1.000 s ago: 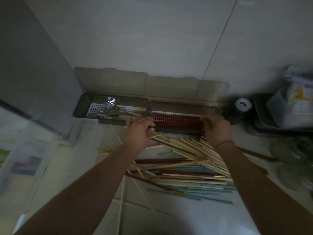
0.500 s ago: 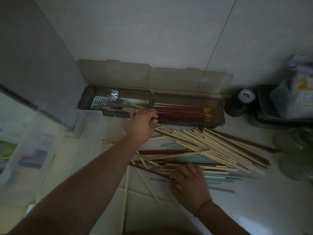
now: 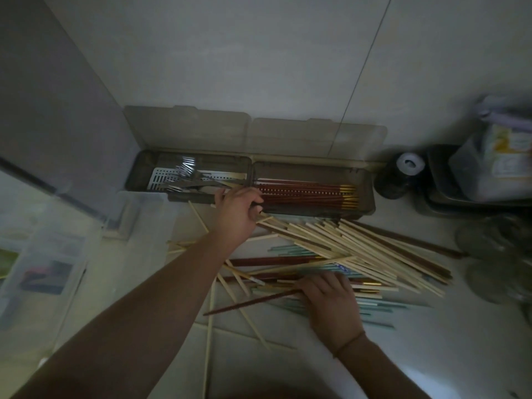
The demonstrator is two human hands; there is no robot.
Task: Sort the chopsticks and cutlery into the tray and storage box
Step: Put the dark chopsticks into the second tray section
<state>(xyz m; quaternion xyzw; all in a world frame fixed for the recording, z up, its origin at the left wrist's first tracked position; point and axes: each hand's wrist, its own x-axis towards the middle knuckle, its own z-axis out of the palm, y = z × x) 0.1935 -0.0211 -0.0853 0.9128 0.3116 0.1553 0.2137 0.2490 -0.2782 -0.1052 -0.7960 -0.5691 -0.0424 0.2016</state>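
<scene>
A dark red chopstick (image 3: pixel 253 302) is pinched from the counter's mixed pile (image 3: pixel 345 254) by the right hand (image 3: pixel 331 300); the storage box (image 3: pixel 365 197), at the counter's back edge, is steadied by the left hand's (image 3: pixel 237 208) curled fingers, seemingly for loading.

No legible text or labels

I cannot see my left hand's (image 3: pixel 237 211) fingertips; they curl out of sight at the storage box (image 3: pixel 365 203) front wall. My right hand (image 3: pixel 331 300) covers part of the chopstick pile (image 3: pixel 359 249). Cutlery (image 3: pixel 187 180) in the left compartment blurs together. A clear bin (image 3: pixel 43 254) is cut off at left.
</scene>
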